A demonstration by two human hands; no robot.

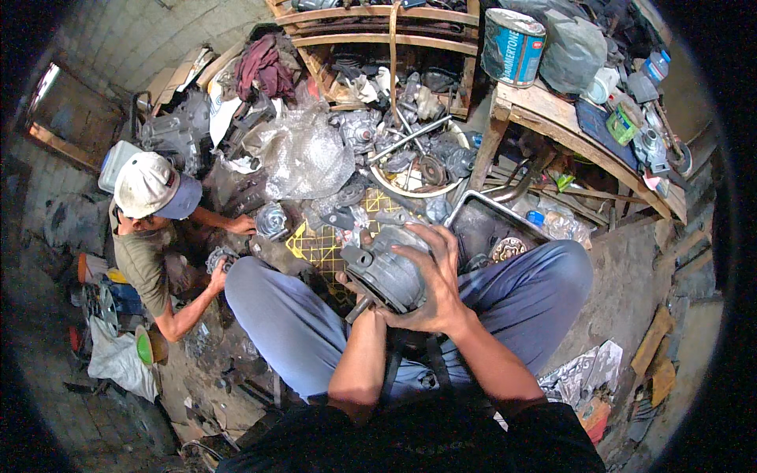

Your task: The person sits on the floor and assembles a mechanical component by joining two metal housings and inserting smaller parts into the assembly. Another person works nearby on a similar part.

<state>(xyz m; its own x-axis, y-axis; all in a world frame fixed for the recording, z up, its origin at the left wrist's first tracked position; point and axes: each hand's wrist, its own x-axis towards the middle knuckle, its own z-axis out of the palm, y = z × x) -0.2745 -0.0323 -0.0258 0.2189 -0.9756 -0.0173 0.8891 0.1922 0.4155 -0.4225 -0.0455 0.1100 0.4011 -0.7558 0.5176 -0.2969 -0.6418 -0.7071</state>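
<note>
Head view: both hands on a metal housing held up over the lap

On the right, a wooden bench (579, 146) stands well away from the work, so it offers no support within easy reach. At the left, a co-worker (146, 256) sits near the person's knee; swinging the load that way would be unwise. A dark metal tray (482, 225) lies just beyond the right knee, and a yellow grid (315, 246) lies on the floor ahead.

Raised between the knees is the grey metal housing (394, 268), tilted. It looks heavy, so keeping it low and close to the body should spare the wrists.

The right hand (438, 288) grips its right side, fingers spread over the top; that wide hold seems right for a rounded body. The left hand (374, 317) is at the underside, its fingers mostly hidden, so their closure cannot be told. A short rod (358, 310) juts out at the lower left; fingers are best kept off it when turning the piece.
</note>
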